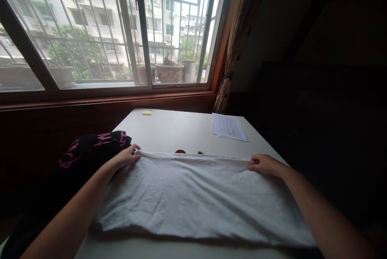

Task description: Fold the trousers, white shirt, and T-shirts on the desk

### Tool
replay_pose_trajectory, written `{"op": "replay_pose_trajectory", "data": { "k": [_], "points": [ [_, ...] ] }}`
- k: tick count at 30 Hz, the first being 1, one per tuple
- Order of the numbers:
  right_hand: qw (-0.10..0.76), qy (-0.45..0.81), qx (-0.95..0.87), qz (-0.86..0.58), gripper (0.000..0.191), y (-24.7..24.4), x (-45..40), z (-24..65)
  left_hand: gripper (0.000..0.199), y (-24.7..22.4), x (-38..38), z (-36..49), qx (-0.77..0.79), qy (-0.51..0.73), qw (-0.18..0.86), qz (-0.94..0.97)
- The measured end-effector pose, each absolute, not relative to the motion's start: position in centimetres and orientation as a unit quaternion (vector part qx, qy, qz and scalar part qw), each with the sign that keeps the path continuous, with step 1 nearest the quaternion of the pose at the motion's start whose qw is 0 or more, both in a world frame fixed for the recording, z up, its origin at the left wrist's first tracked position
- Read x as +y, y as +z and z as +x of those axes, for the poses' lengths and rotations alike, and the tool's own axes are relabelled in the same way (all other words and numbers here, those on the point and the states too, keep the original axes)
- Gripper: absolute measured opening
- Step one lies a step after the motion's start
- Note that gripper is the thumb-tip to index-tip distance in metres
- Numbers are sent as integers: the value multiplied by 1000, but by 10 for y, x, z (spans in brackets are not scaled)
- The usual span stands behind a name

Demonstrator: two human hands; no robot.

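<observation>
A white cloth, perhaps a garment (193,194), stretches between my two hands above the white table (175,130). Its far edge runs nearly straight and its surface shows soft creases. At the far left corner, my left hand (128,155) pinches the edge between thumb and fingers. My right hand (264,164) grips the same edge near the far right corner. Just beyond that edge, a brown round item (180,151) and a small dark item (199,152) show in part, the rest hidden by the cloth.
Black fabric with pink lettering (102,142) is heaped at the table's left side, close to my left hand. Printed sheets (229,126) lie at the back right, and a yellow sticky note (147,112) at the back left. Behind the table are a barred window (145,29) and a curtain (234,41).
</observation>
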State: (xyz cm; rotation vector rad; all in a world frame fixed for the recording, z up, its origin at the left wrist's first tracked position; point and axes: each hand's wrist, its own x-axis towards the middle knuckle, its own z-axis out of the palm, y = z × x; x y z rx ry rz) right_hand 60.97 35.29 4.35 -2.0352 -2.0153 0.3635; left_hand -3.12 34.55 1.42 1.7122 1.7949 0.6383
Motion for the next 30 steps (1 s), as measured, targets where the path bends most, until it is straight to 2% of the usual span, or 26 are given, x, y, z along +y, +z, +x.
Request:
{"op": "replay_pose_trajectory", "data": {
  "k": [2, 7, 10, 18, 24, 30],
  "points": [
    [135, 150, -698, -687, 27, 34, 351, 639, 48, 18, 346, -31, 660, 231, 298, 650],
    [216, 177, -689, -669, 31, 5, 352, 673, 29, 16, 348, -25, 652, 249, 278, 659],
    [239, 197, -664, -681, 33, 0, 352, 679, 30, 12, 346, -25, 643, 284, 261, 661],
    [331, 234, -591, -698, 39, 16, 337, 700, 53, 13, 323, -31, 623, 342, 307, 634],
    [405, 216, -538, -707, 44, 27, 325, 707, 58, 16, 321, -32, 622, 365, 323, 613],
    [417, 145, -536, -720, 42, 40, 337, 704, 58, 26, 327, -28, 644, 366, 301, 600]
  ]
}}
